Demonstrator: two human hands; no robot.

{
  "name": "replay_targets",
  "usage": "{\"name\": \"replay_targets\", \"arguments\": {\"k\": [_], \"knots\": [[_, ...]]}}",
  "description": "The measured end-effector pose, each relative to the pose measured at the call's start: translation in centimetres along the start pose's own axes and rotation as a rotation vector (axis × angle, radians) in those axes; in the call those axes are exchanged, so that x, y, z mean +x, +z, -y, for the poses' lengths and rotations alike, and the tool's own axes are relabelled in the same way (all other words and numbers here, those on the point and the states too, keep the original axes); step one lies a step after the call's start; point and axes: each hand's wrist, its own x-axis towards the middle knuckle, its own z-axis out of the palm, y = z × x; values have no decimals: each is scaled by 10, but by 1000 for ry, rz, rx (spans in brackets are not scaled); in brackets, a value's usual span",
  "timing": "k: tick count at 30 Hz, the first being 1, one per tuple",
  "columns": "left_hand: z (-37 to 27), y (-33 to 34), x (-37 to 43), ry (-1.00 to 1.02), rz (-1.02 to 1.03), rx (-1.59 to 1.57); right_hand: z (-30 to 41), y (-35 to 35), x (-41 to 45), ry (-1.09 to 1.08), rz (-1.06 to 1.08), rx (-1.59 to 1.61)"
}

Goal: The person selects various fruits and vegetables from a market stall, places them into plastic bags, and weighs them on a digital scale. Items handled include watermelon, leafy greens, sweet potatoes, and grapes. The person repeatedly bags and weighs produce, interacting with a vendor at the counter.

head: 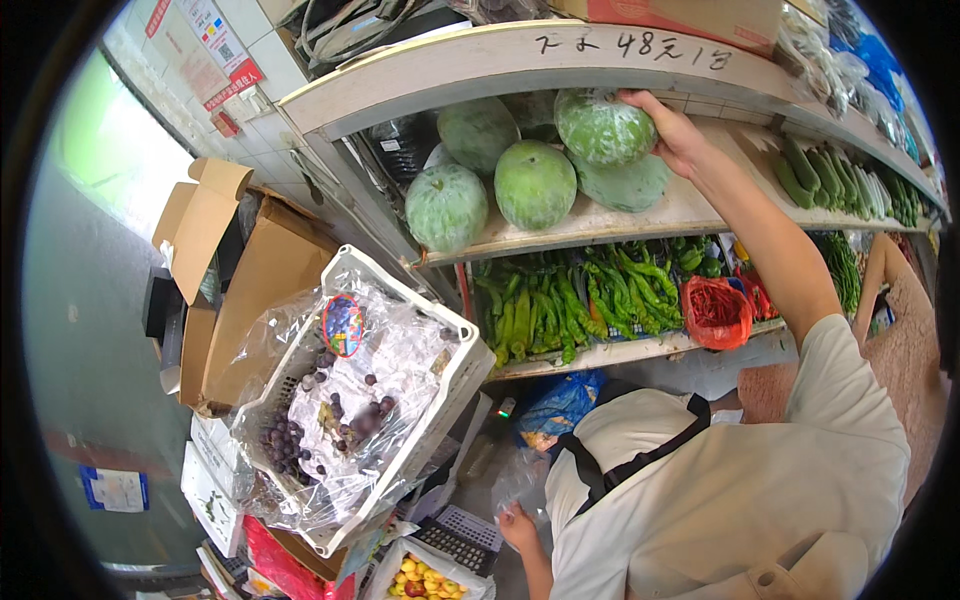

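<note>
My right hand [671,139] grips the right side of a round green wax gourd [606,126] with a whitish bloom. This gourd is above a paler gourd [622,184]; whether it rests on it cannot be told. More round gourds, one [535,184] in the middle and one [446,208] at the left, sit on the upper shelf [517,244]. Low in the view, my left hand [517,525] holds a clear plastic bag [521,480], its fingers closed on the bag's lower edge.
A white plastic crate [472,352] of dark grapes stands left of me, beside an open cardboard box [247,300]. Green peppers [547,315] and a red bag of chillies [716,311] are on the lower shelf. Another person's arm [885,277] shows at the right.
</note>
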Motion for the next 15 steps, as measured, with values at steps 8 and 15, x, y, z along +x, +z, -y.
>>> {"name": "replay_targets", "arguments": {"k": [8,15], "knots": [[-137,-18,63,-68,415,-464,-18,32,-142,97,84,343],[-279,-60,31,-292,872,-960,-76,89,-275,295,437,701]]}}
